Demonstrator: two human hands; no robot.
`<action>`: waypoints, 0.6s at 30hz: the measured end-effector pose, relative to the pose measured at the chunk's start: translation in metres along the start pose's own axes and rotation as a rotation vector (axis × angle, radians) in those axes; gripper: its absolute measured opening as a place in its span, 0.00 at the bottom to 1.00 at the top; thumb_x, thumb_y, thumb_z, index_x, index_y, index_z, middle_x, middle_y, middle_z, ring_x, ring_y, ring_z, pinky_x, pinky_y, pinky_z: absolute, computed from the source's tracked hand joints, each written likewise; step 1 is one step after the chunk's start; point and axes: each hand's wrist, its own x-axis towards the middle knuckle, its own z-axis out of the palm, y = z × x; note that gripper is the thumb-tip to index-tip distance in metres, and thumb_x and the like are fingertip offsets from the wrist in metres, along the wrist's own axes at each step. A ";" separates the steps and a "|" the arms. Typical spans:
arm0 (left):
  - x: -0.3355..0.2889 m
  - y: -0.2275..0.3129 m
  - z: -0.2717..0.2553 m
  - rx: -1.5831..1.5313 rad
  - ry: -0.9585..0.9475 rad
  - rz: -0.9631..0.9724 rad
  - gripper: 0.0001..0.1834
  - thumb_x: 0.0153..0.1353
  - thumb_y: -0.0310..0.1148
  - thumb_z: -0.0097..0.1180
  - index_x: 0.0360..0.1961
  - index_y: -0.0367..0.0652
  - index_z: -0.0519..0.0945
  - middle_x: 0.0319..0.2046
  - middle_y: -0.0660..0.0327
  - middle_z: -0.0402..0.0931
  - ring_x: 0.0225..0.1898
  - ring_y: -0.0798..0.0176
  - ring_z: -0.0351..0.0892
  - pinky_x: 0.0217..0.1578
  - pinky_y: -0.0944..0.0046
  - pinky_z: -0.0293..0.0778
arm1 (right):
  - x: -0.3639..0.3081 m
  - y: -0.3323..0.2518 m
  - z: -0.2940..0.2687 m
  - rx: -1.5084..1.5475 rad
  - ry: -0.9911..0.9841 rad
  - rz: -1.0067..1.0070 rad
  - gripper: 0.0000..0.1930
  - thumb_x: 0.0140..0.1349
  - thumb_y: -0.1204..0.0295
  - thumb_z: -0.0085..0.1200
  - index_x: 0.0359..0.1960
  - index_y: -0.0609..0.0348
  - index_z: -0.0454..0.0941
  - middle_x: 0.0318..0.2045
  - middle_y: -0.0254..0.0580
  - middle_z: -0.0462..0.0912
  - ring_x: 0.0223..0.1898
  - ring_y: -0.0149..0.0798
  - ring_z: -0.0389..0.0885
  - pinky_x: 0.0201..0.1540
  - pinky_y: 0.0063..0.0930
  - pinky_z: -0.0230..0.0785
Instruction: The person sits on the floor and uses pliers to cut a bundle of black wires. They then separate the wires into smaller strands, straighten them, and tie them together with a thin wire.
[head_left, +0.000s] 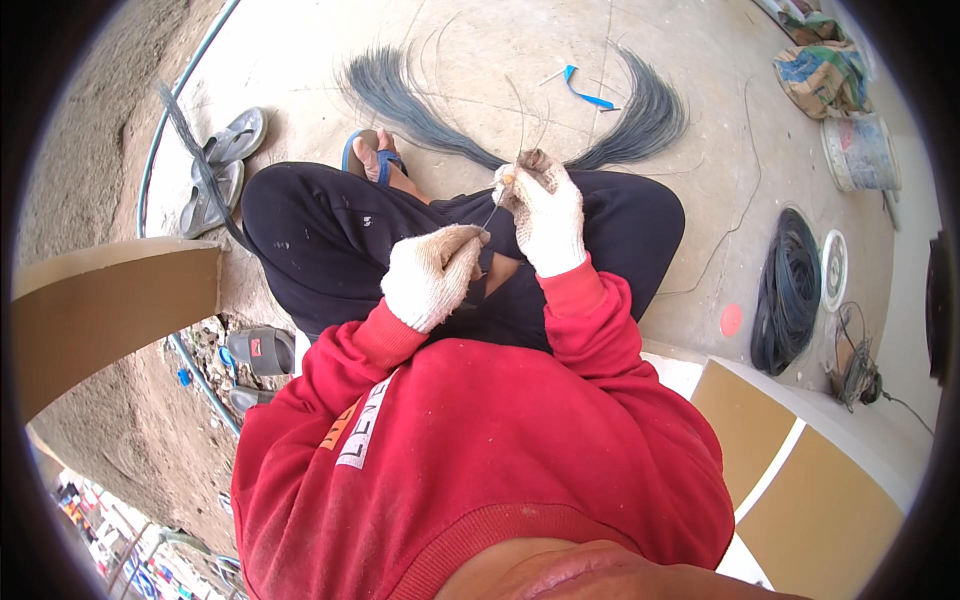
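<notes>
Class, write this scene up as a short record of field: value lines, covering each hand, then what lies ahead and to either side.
Left hand: white-gloved, pinching a thin dark strand
Right hand: white-gloved, farther ahead, closed on the same strand
Ahead: left fibre bundle, right fibre bundle, blue strip between
Left side: two grey sandals
Right side: dark coil, pale bucket

1. Left hand (432,275), gloved, pinches a thin strand (492,217).
2. Right hand (546,212), gloved, pinches the strand just beyond.
3. Left tuft (388,95) and right tuft (645,115), dark, fan out beyond the grip.
4. Blue strip (584,95): beyond the grip, between the tufts.
5. Coil (785,295): well right of the grip.
6. Sandals (236,140): well left of it.
</notes>
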 end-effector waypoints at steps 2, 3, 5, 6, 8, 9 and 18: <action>0.000 -0.006 0.001 0.015 0.002 0.037 0.12 0.67 0.30 0.52 0.44 0.37 0.84 0.19 0.60 0.81 0.14 0.72 0.75 0.19 0.69 0.71 | -0.004 -0.004 0.011 -0.082 0.022 -0.093 0.19 0.63 0.83 0.53 0.57 0.70 0.69 0.36 0.50 0.84 0.34 0.38 0.83 0.40 0.26 0.76; 0.000 -0.007 0.001 0.020 -0.004 0.044 0.12 0.67 0.30 0.52 0.44 0.37 0.84 0.19 0.60 0.81 0.14 0.72 0.75 0.19 0.69 0.71 | -0.006 -0.007 0.016 -0.123 0.034 -0.140 0.18 0.63 0.83 0.54 0.55 0.70 0.71 0.36 0.51 0.84 0.34 0.38 0.83 0.40 0.26 0.77; -0.001 -0.009 0.002 0.028 -0.015 0.057 0.12 0.67 0.30 0.52 0.44 0.37 0.84 0.19 0.60 0.81 0.14 0.71 0.75 0.19 0.69 0.71 | -0.008 -0.015 0.019 -0.200 0.034 -0.118 0.15 0.64 0.82 0.54 0.53 0.72 0.73 0.36 0.51 0.84 0.34 0.38 0.83 0.40 0.27 0.77; -0.002 -0.007 0.002 0.037 -0.019 0.050 0.12 0.67 0.30 0.52 0.44 0.36 0.84 0.19 0.60 0.81 0.14 0.71 0.76 0.19 0.69 0.72 | -0.009 -0.019 0.019 -0.238 0.033 -0.106 0.14 0.64 0.82 0.54 0.51 0.73 0.75 0.36 0.51 0.84 0.35 0.39 0.83 0.40 0.27 0.77; -0.002 -0.001 -0.001 0.059 -0.032 0.041 0.12 0.67 0.29 0.52 0.44 0.36 0.84 0.19 0.60 0.81 0.15 0.71 0.76 0.21 0.69 0.72 | -0.003 -0.019 0.007 -0.210 0.019 -0.073 0.13 0.65 0.82 0.53 0.50 0.73 0.77 0.36 0.50 0.84 0.34 0.38 0.83 0.40 0.26 0.77; -0.001 -0.005 0.001 0.058 -0.018 0.086 0.12 0.67 0.29 0.52 0.44 0.36 0.84 0.19 0.60 0.81 0.15 0.71 0.76 0.20 0.69 0.72 | 0.000 -0.018 0.002 -0.197 0.012 -0.056 0.12 0.65 0.81 0.53 0.49 0.74 0.78 0.36 0.49 0.84 0.34 0.37 0.83 0.40 0.26 0.77; -0.001 0.004 -0.001 0.058 -0.029 0.009 0.09 0.65 0.27 0.55 0.41 0.35 0.85 0.20 0.55 0.81 0.20 0.65 0.82 0.24 0.68 0.75 | 0.000 -0.021 -0.001 -0.158 0.069 -0.057 0.17 0.66 0.83 0.50 0.56 0.69 0.72 0.36 0.51 0.84 0.34 0.38 0.84 0.37 0.27 0.78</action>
